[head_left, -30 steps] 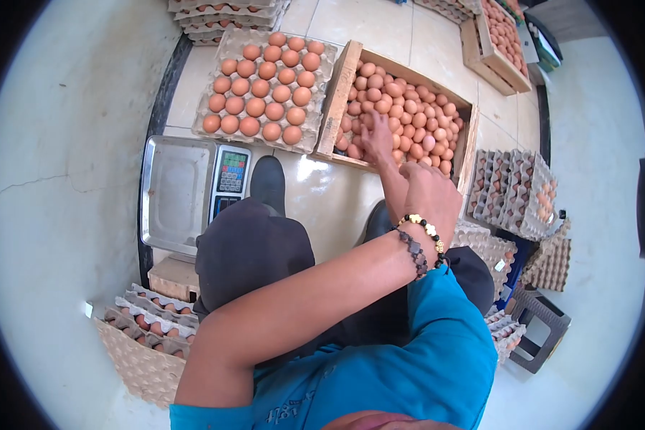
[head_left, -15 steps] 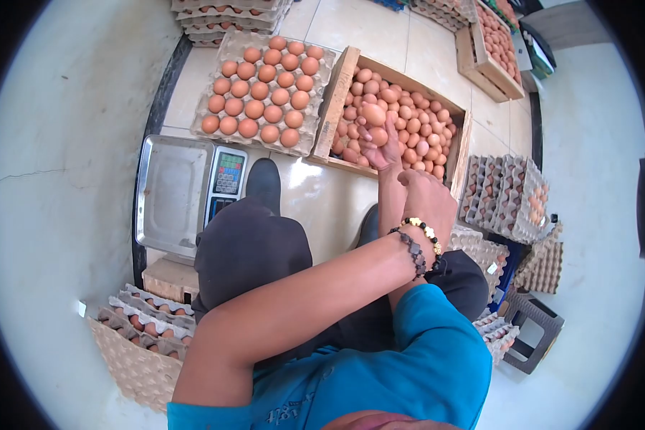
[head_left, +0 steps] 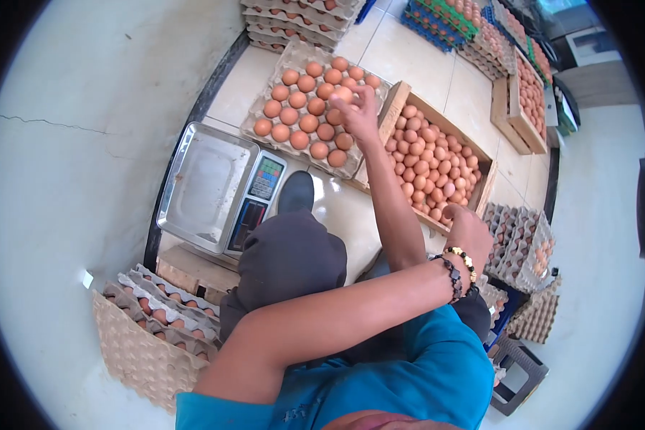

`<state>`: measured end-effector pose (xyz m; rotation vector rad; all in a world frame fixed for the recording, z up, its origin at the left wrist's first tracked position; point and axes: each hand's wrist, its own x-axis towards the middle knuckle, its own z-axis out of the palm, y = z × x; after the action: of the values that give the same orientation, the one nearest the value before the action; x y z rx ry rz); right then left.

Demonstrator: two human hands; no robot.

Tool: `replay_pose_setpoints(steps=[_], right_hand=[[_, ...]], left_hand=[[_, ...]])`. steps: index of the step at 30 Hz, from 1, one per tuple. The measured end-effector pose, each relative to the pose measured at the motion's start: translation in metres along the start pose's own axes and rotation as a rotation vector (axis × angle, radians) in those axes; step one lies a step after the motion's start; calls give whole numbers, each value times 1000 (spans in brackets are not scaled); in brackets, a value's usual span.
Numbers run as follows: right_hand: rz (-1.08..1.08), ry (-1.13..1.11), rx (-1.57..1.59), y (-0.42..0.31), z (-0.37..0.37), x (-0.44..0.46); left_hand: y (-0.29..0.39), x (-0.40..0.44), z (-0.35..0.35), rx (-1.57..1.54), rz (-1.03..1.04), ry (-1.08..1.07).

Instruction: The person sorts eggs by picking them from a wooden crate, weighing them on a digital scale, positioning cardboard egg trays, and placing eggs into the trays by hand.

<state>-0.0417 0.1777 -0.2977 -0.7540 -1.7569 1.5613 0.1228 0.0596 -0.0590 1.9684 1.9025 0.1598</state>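
Brown egg [head_left: 343,94] | pinched by right hand [head_left: 360,115] over bumpy paper tray [head_left: 294,54], shaped likely so eggs [head_left: 308,122] won't roll | left hand [head_left: 471,233] near wooden box [head_left: 392,109], grip can't be told

digital scale [head_left: 266,179] with metal pan [head_left: 208,183] | gray stool [head_left: 528,360] | cracked wall [head_left: 72,186]

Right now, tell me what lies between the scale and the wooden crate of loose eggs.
In the head view, a dark shoe and shiny floor lie between scale and crate, with the near corner of the egg tray jutting in.
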Motion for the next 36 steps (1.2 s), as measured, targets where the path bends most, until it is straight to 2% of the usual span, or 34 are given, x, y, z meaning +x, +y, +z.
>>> replay_pose_setpoints(steps=[2,5,8,11,17,20,21,24,26,32,36], right_hand=[[-324,95,-359,19,30,22],[-125,-30,-657,-35,64,36],[-81,-155,-844,-34,86,67],[-159,-163,-967,-16,99,97],[-179,-271,-1109,16,99,131],[36,-246,-974,-17,83,116],[51,-150,-833,-16,77,111],[525,-68,320,17,32,100],[545,-355,1180,3,-6,52],[457,20,1346,-91,-51,-75],[134,160,865,-124,-85,-126]], left_hand=[[-5,2,-7,-80,33,25],[-12,3,-19,-127,-36,123],[-18,10,-19,-165,-86,223],[-26,-4,-24,-177,-81,313],[-42,-23,-29,-193,-38,268],[-48,-25,-31,-189,-38,245],[-50,-24,-33,-186,-45,243],[-51,-22,-35,-175,-41,228],[-55,-21,-38,-166,-39,214],[-79,-13,-60,-168,-72,204],[-119,-17,-74,-268,-67,273]])
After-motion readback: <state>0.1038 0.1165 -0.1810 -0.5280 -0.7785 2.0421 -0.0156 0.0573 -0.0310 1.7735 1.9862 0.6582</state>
